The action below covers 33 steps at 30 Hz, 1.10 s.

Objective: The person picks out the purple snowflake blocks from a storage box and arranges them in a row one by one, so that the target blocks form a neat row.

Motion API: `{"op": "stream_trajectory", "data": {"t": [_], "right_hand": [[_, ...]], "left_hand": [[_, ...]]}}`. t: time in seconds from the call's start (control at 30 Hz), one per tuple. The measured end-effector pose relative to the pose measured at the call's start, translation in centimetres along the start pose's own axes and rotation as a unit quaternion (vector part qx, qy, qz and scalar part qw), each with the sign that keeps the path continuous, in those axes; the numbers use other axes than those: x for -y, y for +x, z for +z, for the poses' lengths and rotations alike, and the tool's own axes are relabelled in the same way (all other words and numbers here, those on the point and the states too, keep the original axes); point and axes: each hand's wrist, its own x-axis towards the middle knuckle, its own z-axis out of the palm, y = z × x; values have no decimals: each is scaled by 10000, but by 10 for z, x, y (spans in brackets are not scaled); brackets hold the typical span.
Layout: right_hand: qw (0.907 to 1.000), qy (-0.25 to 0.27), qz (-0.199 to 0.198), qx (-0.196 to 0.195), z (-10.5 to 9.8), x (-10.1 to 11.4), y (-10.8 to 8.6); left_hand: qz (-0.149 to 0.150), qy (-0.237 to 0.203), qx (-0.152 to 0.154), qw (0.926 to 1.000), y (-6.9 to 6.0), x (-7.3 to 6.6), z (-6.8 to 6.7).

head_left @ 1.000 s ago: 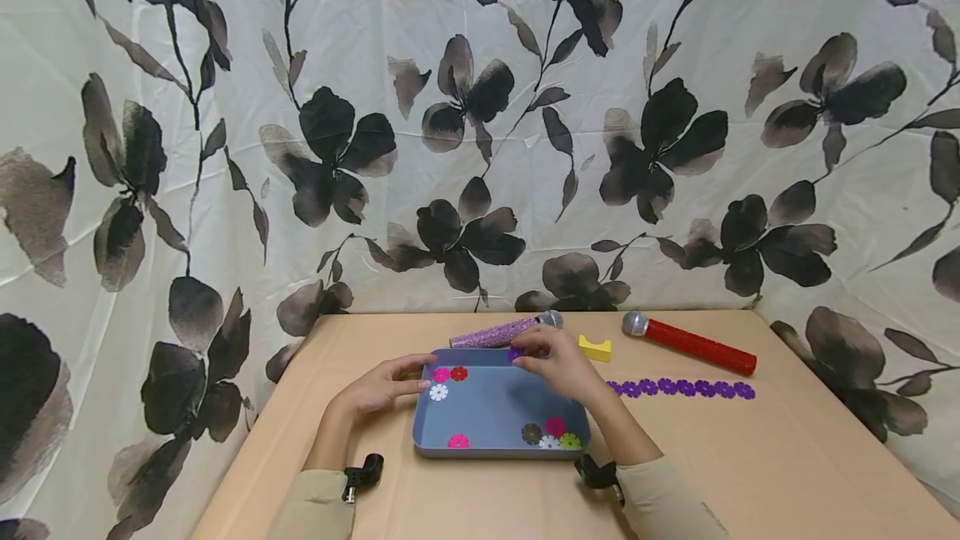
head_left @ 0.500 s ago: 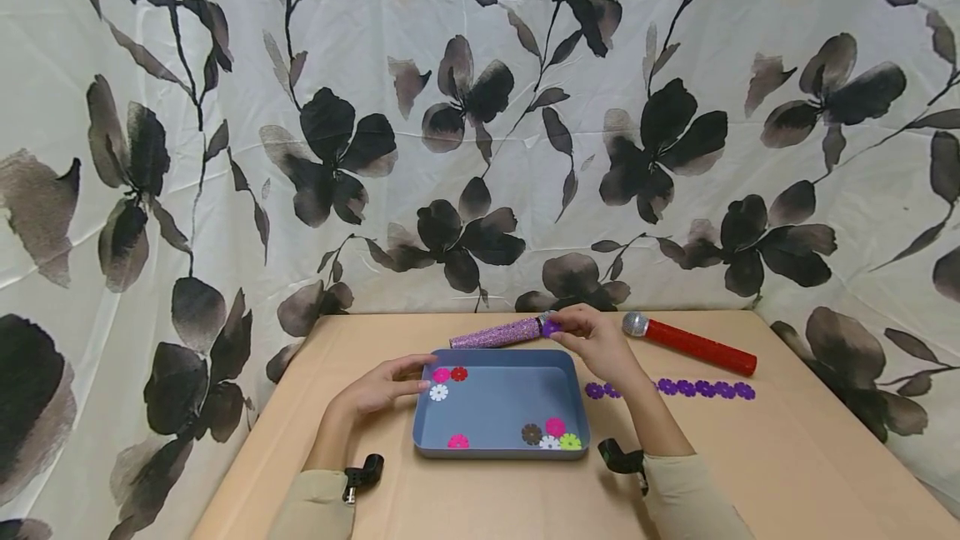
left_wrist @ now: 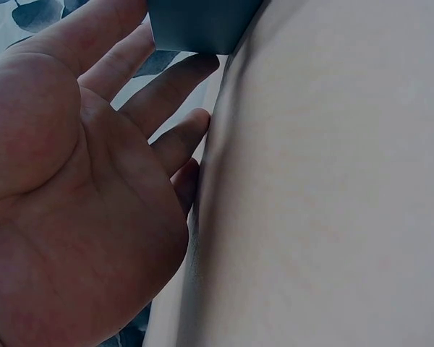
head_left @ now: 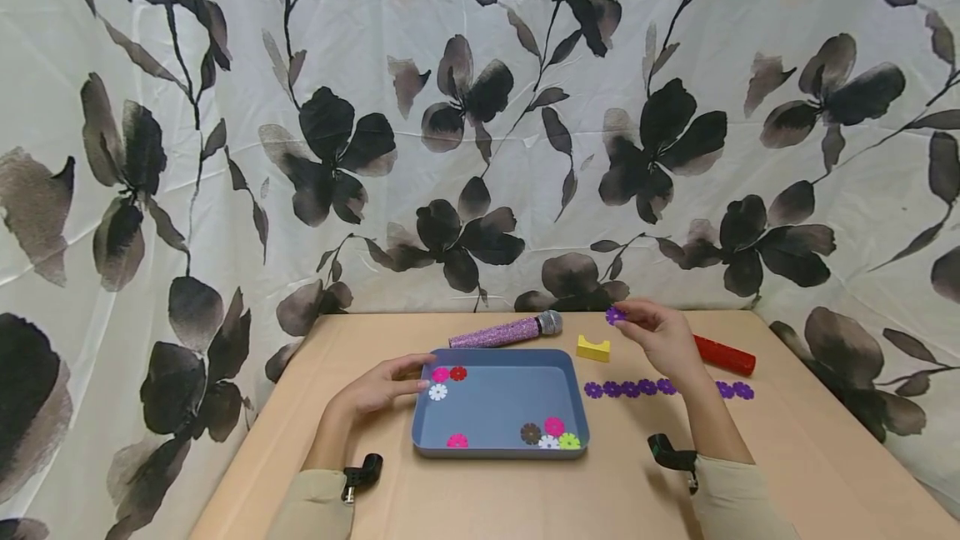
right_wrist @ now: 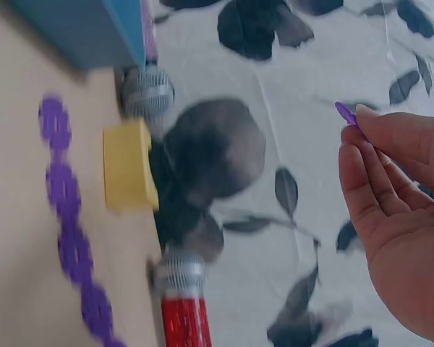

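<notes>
Between thumb and fingertips, my right hand (head_left: 663, 338) pinches a purple flower-shaped piece (head_left: 616, 315); the right wrist view shows the purple piece (right_wrist: 345, 113) edge-on. It is held above the table, right of the blue-grey tray (head_left: 495, 453). At the tray's left side, my left hand (head_left: 380, 390) touches the rim with fingers fairly straight. In the tray lie a white flower piece (head_left: 438, 392), a red one (head_left: 458, 373), a brown one (head_left: 531, 433), a green one (head_left: 569, 441) and several pink and white others. A row of purple flower pieces (head_left: 630, 389) runs right of the tray, partly hidden by my right forearm.
Behind the tray lies a glittery purple microphone (head_left: 495, 335). A yellow block (head_left: 593, 349) with a curved notch stands right of it. The red microphone (head_left: 723, 355) is partly behind my right hand. A floral cloth (head_left: 480, 148) hangs at the table's back edge.
My right hand has moved right from above the tray's back edge, carrying the purple flower piece past the yellow block. The left hand and tray have stayed in place.
</notes>
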Motion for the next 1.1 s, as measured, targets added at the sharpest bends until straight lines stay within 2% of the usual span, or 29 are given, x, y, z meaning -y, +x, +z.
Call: {"op": "stream_trajectory", "data": {"t": [0.33,0.57,0.77,1.1], "right_hand": [[9957,-837,183,-354,-57,-32,-19],[9909,-877,857,-557,-90,-60,-35],[9873,-642,1265,-716,-107,-77,-40],[9765,-848,1809,-806,-124,-93,-50]], "left_hand": [[-34,-2,9,10000,1,0,2],[-35,120,-23,9999,1,1,0],[-31,148,-20,9999,1,0,0],[-43,139,-31,9999,-1,-2,1]]}}
